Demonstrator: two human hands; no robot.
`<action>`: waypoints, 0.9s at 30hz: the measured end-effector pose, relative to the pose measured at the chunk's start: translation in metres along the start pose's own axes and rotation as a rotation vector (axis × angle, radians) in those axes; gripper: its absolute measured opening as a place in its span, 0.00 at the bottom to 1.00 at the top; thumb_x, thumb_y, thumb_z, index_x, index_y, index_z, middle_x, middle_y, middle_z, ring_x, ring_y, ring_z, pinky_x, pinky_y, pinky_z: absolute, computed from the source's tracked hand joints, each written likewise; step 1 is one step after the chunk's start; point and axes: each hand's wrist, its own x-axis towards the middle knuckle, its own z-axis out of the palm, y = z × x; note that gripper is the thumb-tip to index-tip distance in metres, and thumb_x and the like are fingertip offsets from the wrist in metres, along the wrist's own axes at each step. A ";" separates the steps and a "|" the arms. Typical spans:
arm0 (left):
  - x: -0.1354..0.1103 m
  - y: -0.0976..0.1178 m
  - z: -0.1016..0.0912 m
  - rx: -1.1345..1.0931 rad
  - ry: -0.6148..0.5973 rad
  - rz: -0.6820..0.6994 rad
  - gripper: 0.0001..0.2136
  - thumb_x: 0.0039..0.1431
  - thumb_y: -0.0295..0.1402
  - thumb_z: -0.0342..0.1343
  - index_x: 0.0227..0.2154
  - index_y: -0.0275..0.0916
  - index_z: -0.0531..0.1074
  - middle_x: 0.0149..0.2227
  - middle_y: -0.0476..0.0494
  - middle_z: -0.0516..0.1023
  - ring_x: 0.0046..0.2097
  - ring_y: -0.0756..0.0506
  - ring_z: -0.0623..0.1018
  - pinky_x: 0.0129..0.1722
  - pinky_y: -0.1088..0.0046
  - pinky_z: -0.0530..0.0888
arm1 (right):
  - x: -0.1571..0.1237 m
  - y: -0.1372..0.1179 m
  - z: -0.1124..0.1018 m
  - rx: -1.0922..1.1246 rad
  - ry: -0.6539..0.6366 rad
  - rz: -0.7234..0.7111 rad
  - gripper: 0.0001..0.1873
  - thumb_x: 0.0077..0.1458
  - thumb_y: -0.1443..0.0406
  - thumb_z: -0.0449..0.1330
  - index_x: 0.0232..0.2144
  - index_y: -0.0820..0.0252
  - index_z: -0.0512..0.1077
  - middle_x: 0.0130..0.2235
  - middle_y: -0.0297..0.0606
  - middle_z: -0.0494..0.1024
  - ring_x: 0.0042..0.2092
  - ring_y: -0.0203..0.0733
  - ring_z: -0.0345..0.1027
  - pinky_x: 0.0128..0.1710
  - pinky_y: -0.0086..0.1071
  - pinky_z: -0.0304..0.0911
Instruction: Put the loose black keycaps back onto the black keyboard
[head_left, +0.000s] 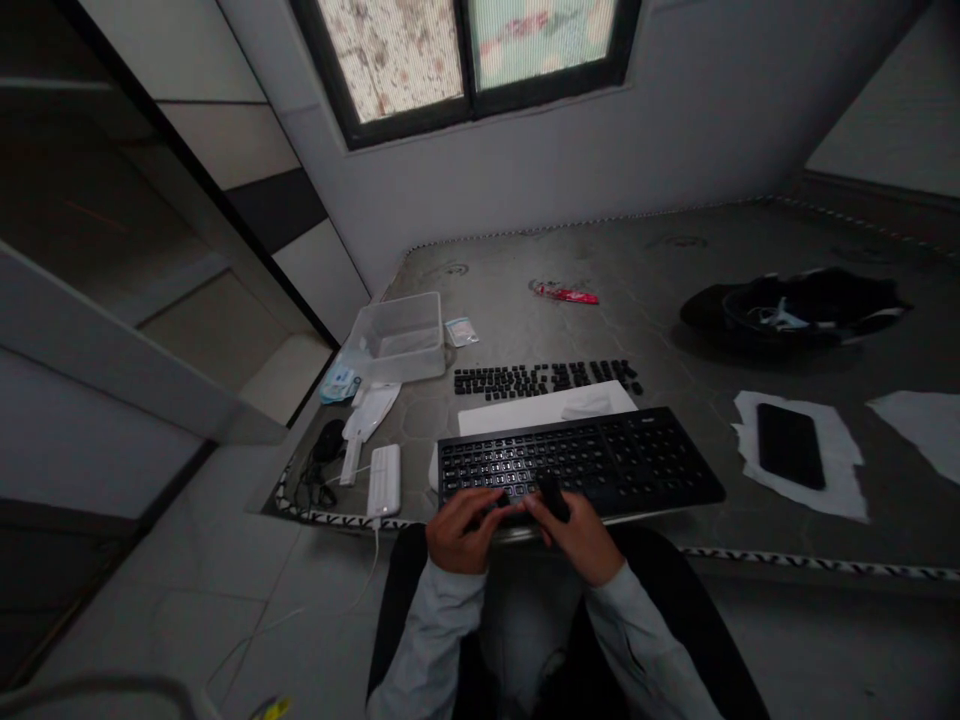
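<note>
A black keyboard (637, 455) lies before me at the table's front edge, many of its key positions showing bare sockets. At its lower left edge, my left hand (459, 528) is closed, with a small dark piece at its fingertips that is too small to name. My right hand (581, 538) grips a short, thick black tool (553, 496) over the keyboard's lower middle; its working end cannot be made out. The fingertips of both hands nearly meet. Loose black keycaps (499, 380) lie in rows behind the keyboard, beyond a white sheet (510, 415).
A clear plastic box (405, 340) stands at the left, near a small packet (461, 331). In front of it is a white power bank (385, 482) with a cable. To the right lie a black phone (790, 445) on tissue and a dark bag (817, 310). A red wrapper (568, 294) lies farther back.
</note>
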 end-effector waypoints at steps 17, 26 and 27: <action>0.194 -0.142 0.057 0.561 -0.619 -0.368 0.14 0.51 0.42 0.62 0.40 0.43 0.77 0.38 0.51 0.81 0.43 0.48 0.78 0.46 0.75 0.71 | 0.006 0.018 -0.006 0.055 0.008 0.094 0.31 0.50 0.41 0.53 0.31 0.62 0.77 0.17 0.30 0.63 0.23 0.39 0.60 0.26 0.31 0.55; 0.186 -0.206 0.105 0.596 -0.995 -0.327 0.11 0.57 0.37 0.58 0.38 0.34 0.74 0.40 0.44 0.78 0.43 0.46 0.77 0.47 0.61 0.73 | 0.009 0.023 -0.004 0.026 0.039 0.143 0.33 0.46 0.37 0.53 0.29 0.59 0.78 0.19 0.36 0.69 0.24 0.41 0.64 0.26 0.33 0.58; 0.182 -0.211 0.108 0.595 -1.005 -0.318 0.12 0.58 0.38 0.57 0.39 0.34 0.73 0.41 0.44 0.77 0.44 0.46 0.76 0.48 0.59 0.72 | 0.009 0.023 -0.003 0.025 0.036 0.150 0.34 0.46 0.37 0.53 0.29 0.59 0.78 0.20 0.36 0.70 0.24 0.42 0.64 0.26 0.33 0.58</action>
